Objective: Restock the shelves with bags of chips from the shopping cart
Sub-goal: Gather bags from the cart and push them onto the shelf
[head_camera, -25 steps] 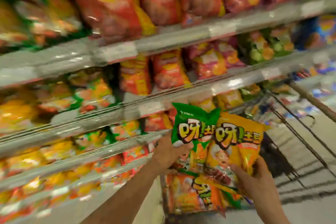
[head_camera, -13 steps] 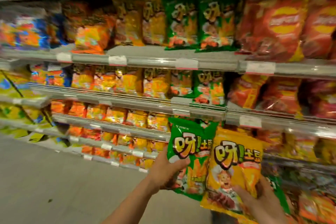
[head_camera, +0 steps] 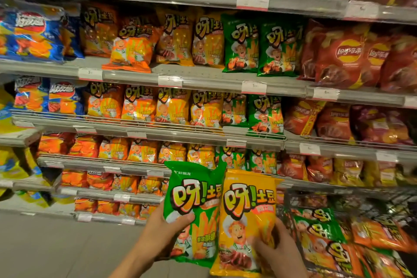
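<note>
We see bare ledge (head_camera: 158, 67) in front of the orange bags (head_camera: 133, 47); elsewhere packed bags (head_camera: 243, 45) block the shelves (head_camera: 203, 79).

green bag (head_camera: 195, 207), yellow bag (head_camera: 247, 216)

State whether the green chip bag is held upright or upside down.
Upright: the green chip bag, gripped by the left hand, shows its lettering the right way up.
</note>
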{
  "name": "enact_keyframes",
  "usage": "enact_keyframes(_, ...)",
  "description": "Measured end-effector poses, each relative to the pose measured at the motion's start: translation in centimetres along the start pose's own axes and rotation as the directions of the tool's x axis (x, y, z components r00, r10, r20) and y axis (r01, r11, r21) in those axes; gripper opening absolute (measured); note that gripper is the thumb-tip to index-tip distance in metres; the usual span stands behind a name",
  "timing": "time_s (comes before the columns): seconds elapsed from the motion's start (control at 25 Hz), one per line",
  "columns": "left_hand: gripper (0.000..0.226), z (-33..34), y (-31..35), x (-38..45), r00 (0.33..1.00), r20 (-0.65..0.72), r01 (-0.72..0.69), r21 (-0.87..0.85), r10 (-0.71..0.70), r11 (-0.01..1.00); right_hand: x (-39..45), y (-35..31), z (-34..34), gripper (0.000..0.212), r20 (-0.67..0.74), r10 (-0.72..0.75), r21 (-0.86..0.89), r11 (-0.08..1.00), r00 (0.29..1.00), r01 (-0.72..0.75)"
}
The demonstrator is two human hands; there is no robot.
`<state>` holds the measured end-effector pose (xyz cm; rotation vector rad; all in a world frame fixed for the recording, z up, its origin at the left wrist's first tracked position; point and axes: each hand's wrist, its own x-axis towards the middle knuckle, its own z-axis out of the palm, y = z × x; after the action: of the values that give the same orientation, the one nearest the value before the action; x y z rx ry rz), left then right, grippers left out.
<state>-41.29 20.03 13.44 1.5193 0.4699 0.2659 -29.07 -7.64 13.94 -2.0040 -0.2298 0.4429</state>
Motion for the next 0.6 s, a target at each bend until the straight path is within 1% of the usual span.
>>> enact_keyframes(0.12,0.054,-1.7,0.1,-0.9,1.0,0.001,0.005,-0.015,-0.005,1.0,-2.5,-1.7,1.8,0.076,0.003,0.002,0.066,0.998,1.0,-0.002)
enact_keyframes(0.2,0.056,-2.4,0.0,-1.2,1.0,0.003,0.013,-0.031,-0.013,0.999,-3.5,-2.3,2.1,0.076,-0.007,0.002,0.072,0.997,1.0,-0.001)
enact_keyframes(0.32,0.055,-2.8,-0.1,-1.6,0.999,0.05,0.007,-0.047,-0.005,0.999,-4.4,-2.8,2.1,0.068,-0.024,-0.003,0.092,0.996,1.0,0.005)
enact_keyframes(0.48,0.052,-3.5,0.1,-1.9,0.995,0.104,0.021,-0.143,-0.006,0.989,-5.2,-3.4,2.3,0.055,-0.061,-0.019,0.097,0.995,0.998,0.025)
enact_keyframes(0.6,0.046,-3.6,0.1,-1.6,0.991,0.133,0.033,-0.209,-0.005,0.977,-5.7,-3.4,2.3,0.05,-0.075,-0.01,0.117,0.993,0.997,0.019)
